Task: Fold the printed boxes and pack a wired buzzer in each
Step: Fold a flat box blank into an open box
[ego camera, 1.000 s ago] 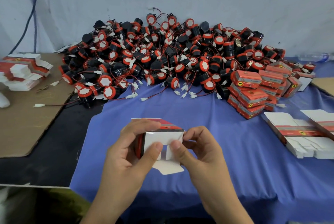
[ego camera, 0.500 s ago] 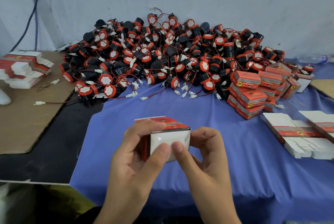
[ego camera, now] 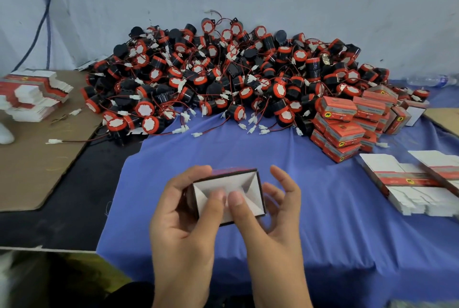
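Dozens of loose buzzers (ego camera: 223, 76) heaped far side; small stack of packed boxes (ego camera: 345, 128) at right. Above surface (ego camera: 323, 220), left hand (ego camera: 183, 223) and right hand (ego camera: 268, 228) grip one box (ego camera: 224, 183), thumbs pressing its end flap in. Judged mostly undone.

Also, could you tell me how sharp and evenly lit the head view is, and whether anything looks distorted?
Head view: soft, even light, no hard shadows or glare; the buzzer pile and the held box are fairly sharp; the flat boxes at the right edge look smeared and stretched by the wide lens; the bottom-left corner is blurred.
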Demonstrator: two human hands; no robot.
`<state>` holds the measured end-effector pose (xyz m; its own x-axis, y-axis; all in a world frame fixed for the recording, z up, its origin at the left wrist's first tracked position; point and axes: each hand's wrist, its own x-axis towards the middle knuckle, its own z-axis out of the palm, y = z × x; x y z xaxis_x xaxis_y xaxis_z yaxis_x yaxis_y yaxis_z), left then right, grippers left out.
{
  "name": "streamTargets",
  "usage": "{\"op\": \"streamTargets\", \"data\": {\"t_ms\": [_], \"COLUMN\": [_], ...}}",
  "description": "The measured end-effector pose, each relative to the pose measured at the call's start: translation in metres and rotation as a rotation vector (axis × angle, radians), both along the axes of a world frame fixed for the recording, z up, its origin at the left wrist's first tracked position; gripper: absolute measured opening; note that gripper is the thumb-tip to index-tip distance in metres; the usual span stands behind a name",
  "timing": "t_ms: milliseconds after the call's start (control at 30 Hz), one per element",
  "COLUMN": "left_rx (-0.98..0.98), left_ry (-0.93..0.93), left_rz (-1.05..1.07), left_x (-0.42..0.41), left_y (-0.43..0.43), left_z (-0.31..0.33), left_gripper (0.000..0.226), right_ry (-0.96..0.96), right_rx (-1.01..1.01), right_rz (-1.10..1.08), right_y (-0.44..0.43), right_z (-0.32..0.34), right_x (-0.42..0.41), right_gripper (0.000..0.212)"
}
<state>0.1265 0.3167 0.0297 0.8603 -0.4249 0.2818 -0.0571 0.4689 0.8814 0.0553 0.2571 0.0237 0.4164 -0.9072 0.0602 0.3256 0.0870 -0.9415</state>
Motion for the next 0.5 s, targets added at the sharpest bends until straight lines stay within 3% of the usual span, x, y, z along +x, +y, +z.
{"op": "streamTargets", "data": {"t_ms": [133, 333, 500], "left_rx": [0.059, 0.176, 0.269], "left_ry": [0.025, -0.061, -0.03], "left_rz": [0.034, 0.122, -0.039], "left_x": [-0.002, -0.013, -0.002], "left_y": [-0.002, 0.003, 0.008], "left_z": [0.0, -0.002, -0.002], "left_gripper": [0.02, 0.012, 0.017], "right_ry": [-0.195, -0.254, -0.292], "right_rx": [0.245, 0.216, 0.144], "right_rz": [0.145, 0.07, 0.259], "right_y": [0.004, 0.001, -0.004], "right_z": [-0.003, 0.0, 0.005], "right_x": [0.002, 0.004, -0.004], "right_gripper": [0.083, 0.07, 0.092]}}
